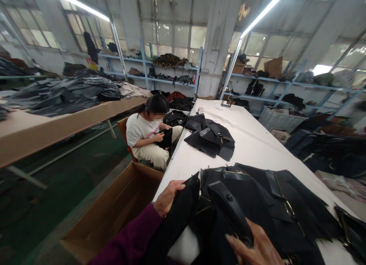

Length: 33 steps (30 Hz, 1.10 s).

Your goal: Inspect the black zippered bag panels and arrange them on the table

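My left hand (170, 198), its purple sleeve below it, pinches the edge of a black cloth piece (183, 204) between thumb and fingers. That piece hangs down toward the bottom of the view, and gold zipper teeth show near its top corner. In my right hand (257, 244) lies a long black handheld tool (228, 204) with a small round button, shaped like an electric clipper. The tool's front end points up and left, close to the held cloth. A pile of black cloth pieces with gold zippers (271, 196) spreads on the table right beside both hands.
The white table (251, 139) runs away from me, with another black pile (211, 137) farther along. At its left side a seated person (150, 139) handles black cloth. A cardboard box (114, 211) stands below left. Shelves (171, 66) line the back wall.
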Tool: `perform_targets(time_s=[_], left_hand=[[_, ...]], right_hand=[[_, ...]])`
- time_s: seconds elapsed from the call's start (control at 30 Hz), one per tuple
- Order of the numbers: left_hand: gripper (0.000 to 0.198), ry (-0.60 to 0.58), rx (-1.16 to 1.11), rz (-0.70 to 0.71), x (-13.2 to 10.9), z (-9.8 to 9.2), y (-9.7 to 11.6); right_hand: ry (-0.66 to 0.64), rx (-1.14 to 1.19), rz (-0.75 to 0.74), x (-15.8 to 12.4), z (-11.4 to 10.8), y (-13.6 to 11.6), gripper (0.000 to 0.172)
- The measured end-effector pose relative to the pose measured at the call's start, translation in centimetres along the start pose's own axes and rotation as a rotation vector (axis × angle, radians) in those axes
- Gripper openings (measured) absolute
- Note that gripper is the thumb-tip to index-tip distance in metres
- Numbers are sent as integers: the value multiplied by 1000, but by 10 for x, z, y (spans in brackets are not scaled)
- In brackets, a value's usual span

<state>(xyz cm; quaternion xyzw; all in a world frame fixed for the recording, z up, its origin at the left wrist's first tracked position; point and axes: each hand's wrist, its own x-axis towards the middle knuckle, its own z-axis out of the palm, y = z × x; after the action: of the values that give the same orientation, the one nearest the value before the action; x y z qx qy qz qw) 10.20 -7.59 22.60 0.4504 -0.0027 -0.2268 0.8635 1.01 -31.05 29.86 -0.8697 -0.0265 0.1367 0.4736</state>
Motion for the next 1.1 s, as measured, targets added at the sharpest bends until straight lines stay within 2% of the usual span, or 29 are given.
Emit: perform_targets(time_s=[0.2,0.3,0.4,0.53,0.7,0.87,1.0,1.1], left_hand=[[29,-61,-43,-15,2,1,-4],[29,-100,-35,-20,1,4,-10],[28,-127,8,-53,-1,9,-19],[31,-121,33,-70,-5,11,-21],[35,-105,7,-16,-5,4,-11],[35,-111,32,-32,-5,5,-16],[35,-203,199,-55,-4,10,-12],[32,-246,496,81,5,16,17]], right_hand=[[-87,4,59,-1,8,-6,12],[-130,31,8,6,15,-10,8],[-112,32,-46,14,19,-12,8],[-71,55,-5,21,11,-14,13],[-28,26,50,17,-6,-7,20],[-93,63,42,16,0,-6,15],[-24,67,13,27,-2,-9,19],[47,15,33,29,-17,-9,26]])
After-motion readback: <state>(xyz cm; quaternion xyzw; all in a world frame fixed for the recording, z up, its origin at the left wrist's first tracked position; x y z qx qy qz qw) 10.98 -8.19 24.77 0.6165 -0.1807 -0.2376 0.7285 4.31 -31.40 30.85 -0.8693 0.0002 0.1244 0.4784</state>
